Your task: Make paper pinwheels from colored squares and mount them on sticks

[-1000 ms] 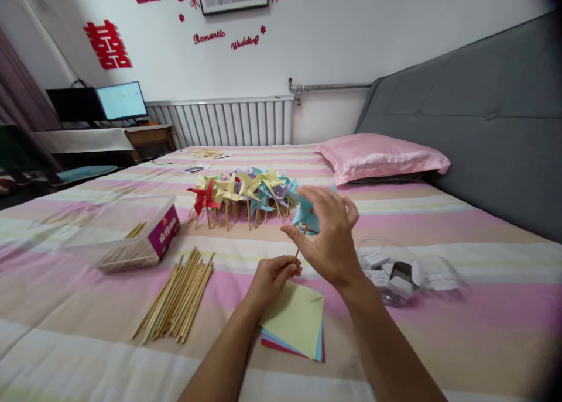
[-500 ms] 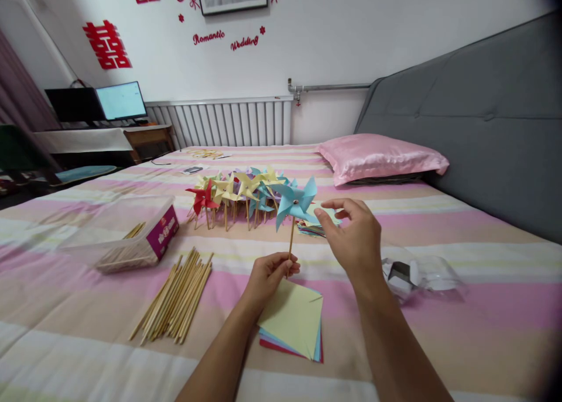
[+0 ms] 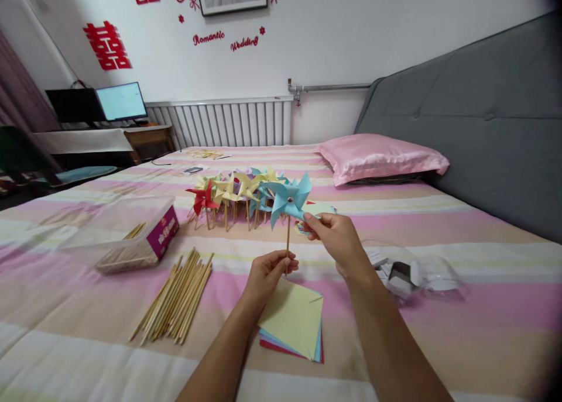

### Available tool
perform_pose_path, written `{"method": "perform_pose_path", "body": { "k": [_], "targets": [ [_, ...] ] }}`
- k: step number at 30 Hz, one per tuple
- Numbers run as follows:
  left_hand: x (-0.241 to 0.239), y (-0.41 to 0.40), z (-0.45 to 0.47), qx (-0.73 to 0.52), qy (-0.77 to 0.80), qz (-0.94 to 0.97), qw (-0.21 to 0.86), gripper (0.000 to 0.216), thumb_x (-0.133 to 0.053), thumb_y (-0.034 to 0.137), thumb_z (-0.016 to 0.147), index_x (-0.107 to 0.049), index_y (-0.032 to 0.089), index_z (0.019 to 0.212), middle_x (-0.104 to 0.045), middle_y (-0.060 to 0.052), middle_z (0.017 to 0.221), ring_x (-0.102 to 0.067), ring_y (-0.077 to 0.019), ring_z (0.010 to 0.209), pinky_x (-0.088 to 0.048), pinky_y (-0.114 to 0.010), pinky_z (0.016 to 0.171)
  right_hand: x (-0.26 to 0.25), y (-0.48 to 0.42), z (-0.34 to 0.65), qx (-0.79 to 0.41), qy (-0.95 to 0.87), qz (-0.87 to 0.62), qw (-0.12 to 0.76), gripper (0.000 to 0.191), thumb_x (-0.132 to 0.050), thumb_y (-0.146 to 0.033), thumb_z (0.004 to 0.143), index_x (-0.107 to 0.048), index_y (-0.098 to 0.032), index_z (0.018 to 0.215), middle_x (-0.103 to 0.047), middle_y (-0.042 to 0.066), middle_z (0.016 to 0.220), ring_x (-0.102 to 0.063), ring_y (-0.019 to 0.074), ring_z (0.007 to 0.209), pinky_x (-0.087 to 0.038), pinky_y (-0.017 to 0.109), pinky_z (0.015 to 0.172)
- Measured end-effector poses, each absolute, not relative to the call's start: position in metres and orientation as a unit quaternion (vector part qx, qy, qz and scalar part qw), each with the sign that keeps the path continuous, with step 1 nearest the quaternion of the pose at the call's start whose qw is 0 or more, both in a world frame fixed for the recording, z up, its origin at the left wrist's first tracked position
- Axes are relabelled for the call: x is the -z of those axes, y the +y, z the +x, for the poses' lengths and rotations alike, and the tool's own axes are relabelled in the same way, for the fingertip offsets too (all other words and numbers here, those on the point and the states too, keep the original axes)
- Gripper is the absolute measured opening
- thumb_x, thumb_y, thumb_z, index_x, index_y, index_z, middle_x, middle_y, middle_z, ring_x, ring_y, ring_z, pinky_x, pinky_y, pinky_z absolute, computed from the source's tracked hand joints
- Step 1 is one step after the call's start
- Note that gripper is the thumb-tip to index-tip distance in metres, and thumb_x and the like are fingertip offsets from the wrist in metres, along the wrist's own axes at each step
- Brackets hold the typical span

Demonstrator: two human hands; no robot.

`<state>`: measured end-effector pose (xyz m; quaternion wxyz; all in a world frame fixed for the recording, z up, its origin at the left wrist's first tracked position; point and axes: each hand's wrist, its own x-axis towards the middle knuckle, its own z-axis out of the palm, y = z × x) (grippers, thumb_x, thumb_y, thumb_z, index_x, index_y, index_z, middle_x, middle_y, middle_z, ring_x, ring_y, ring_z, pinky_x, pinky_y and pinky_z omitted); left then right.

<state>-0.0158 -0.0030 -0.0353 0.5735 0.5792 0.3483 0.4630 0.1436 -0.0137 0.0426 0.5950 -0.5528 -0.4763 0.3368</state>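
Observation:
A light blue paper pinwheel on a thin wooden stick stands upright in front of me. My left hand pinches the stick low down, just above a stack of square papers with pale yellow on top and blue and red edges below. At the pinwheel's lower right blade, my right hand has thumb and fingers closed on the paper tip. Behind it several finished pinwheels in red, yellow, purple and blue form a group. More paper pieces lie partly hidden behind my right hand.
A bundle of wooden sticks lies at left, near a clear plastic box holding more sticks. On the right are clear plastic packaging and a small white-and-black item. A pink pillow rests by the grey headboard.
My right hand has moved down and left and closed on a blade tip of the blue pinwheel. The pinwheel has turned and shifted slightly left. My left hand stays on the stick.

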Motion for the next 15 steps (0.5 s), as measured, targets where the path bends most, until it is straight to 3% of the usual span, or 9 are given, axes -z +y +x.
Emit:
{"method": "perform_pose_path", "body": {
  "k": [15],
  "targets": [
    [0.0367,-0.0031,-0.0161,-0.42,0.332,0.6,0.594,0.033,-0.07,0.043,0.073,-0.068,0.012,0.087,-0.073,-0.01,0.081,-0.069,-0.0207,0.076,-0.051,-0.032,0.074,-0.046,-0.0135,0.1494,-0.122,-0.396,-0.607,0.678,0.041,-0.061,-0.055,0.073,-0.068,-0.017,0.062,-0.061,0.002,0.05,-0.056,0.0169,0.053,-0.041,0.028,0.054]
  ]
}}
